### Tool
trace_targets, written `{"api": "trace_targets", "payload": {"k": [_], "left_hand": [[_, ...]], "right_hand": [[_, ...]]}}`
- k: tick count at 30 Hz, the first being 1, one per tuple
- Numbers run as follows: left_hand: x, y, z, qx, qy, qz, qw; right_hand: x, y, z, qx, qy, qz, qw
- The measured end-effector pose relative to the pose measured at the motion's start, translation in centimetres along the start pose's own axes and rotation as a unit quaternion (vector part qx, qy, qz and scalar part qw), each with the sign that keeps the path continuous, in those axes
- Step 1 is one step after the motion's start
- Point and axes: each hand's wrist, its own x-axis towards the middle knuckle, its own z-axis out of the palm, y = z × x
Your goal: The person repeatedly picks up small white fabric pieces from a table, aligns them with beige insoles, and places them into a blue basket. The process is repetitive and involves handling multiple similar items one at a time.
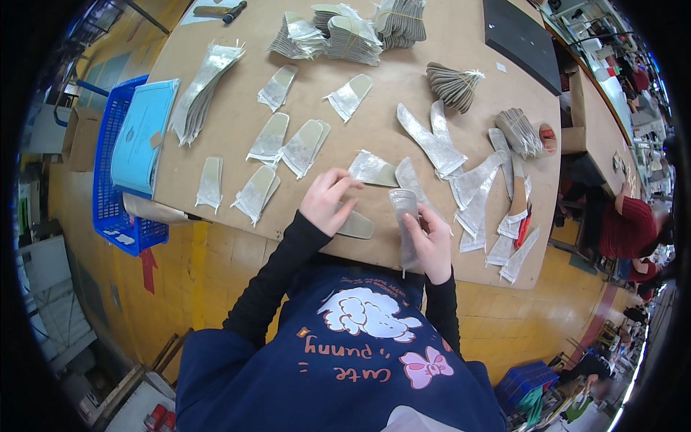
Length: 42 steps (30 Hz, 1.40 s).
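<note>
My left hand point(327, 201) lay curled, fingers bent down onto a pale grey insole-shaped piece point(354, 225) near the front edge of the surface point(237, 137), pinning it more than gripping it. My right hand point(432, 245) was closed around a clear plastic sleeve point(404, 216), holding it upright just beside the left, its lower end hanging past the surface edge. The two hands were near each other but not touching.

Risk, as I judged it: the sleeve was thin and limp, so a slack pinch could have let it fold or slide down off the edge. The piece under my left fingers sat close to that same edge, so a careless nudge could have tipped it onto the yellow floor point(216, 259).

Just beyond my hands lay more wrapped pieces point(373, 169), loose and overlapping, easy to drag along by a sleeve cuff. To my right a spread of empty sleeves point(475, 194) fanned out toward the corner. Further left, single wrapped pieces point(268, 138) sat apart in a rough row. At the far side stood banded bundles point(345, 32), and off the left edge a blue crate point(115, 187) held a light blue folder point(144, 133).
</note>
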Motion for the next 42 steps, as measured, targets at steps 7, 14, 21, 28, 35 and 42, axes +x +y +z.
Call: {"api": "trace_targets", "payload": {"k": [7, 14, 21, 28, 35, 42], "left_hand": [[5.9, -2.0, 1.9, 0.106, -0.038, 0.154, 0.982], [4.9, -3.9, 1.8, 0.051, -0.077, 0.159, 0.983], [4.2, -3.1, 2.6, 0.100, -0.080, 0.154, 0.980], [3.8, -0.3, 1.5, 0.193, -0.121, 0.109, 0.968], [0.2, 4.7, -0.1, -0.306, -0.179, -0.061, 0.933], [-3.0, 3.5, -3.9, -0.143, 0.080, -0.117, 0.979]], "right_hand": [[3.1, 1.6, 2.2, 0.142, 0.103, -0.093, 0.980], [4.9, 3.3, 1.1, 0.076, 0.083, -0.048, 0.993], [3.1, 3.3, 0.6, 0.093, 0.028, -0.109, 0.989], [-0.6, 0.5, -0.3, 0.061, -0.034, -0.148, 0.986], [-1.1, -0.5, -0.3, 0.212, -0.045, -0.074, 0.973], [0.4, -1.2, -3.1, -0.012, 0.011, -0.006, 1.000]]}}
